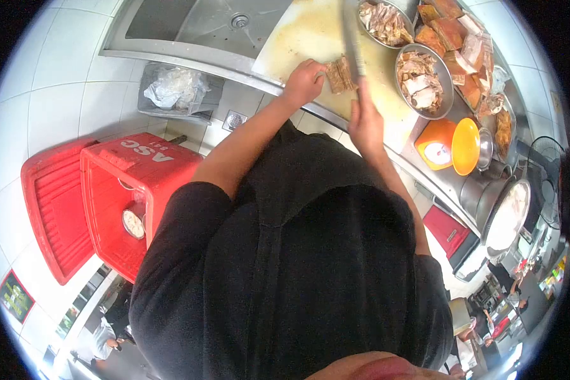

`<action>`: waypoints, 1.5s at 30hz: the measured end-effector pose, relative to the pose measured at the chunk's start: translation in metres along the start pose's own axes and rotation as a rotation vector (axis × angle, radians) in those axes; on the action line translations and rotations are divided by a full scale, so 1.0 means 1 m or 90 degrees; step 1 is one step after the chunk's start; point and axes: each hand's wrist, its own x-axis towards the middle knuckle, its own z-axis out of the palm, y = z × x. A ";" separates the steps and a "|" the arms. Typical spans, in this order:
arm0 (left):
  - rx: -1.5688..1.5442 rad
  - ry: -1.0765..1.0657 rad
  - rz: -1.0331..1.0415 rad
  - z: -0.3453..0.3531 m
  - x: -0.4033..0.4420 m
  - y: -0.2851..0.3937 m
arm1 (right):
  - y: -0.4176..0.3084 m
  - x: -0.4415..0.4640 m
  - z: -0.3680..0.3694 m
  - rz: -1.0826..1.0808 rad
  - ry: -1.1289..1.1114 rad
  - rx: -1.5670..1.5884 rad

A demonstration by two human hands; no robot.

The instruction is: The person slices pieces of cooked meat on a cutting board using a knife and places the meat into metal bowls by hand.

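My left hand (305, 82) is closed at the left end of a browned piece of roast meat (340, 75), its fingertips against it. The meat lies on a pale, stained cutting board (386, 88) near the front edge. My right hand (366, 121) is wrapped round the handle of a long knife (351, 38). Its blade points away from me, slightly blurred, along the right side of the meat. Whether the edge touches the meat I cannot tell.
Two metal bowls of cut meat, one a nearer bowl (449, 95), stand right of the board. Beyond is a tray of roast meat chunks (459, 38). An orange scale (434, 144) sits nearer. At left are a sink (202, 25), a bin (212, 95) and an open red cooler (164, 168).
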 end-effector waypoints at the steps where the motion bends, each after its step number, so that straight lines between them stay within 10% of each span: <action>1: 0.004 -0.014 -0.006 -0.001 -0.002 0.002 | 0.012 -0.003 0.010 0.165 -0.260 -0.109; 15: 0.000 0.014 0.016 -0.003 -0.012 0.005 | -0.018 0.011 -0.001 -0.067 0.088 0.014; 16: -0.005 0.012 0.009 -0.003 -0.013 0.008 | 0.004 0.001 0.016 0.068 -0.137 -0.042; 21: -0.027 0.011 -0.021 0.000 -0.027 0.003 | 0.004 0.022 0.008 0.210 -0.278 -0.049; 30: -0.068 0.053 -0.049 0.000 -0.015 0.000 | -0.029 0.019 0.001 -0.019 0.060 0.040; 32: -0.085 0.047 -0.073 0.000 -0.020 0.004 | -0.008 0.015 0.026 0.185 -0.286 -0.052; 45: -0.100 0.078 -0.070 -0.002 -0.019 -0.003 | -0.029 0.024 -0.006 0.132 -0.113 0.086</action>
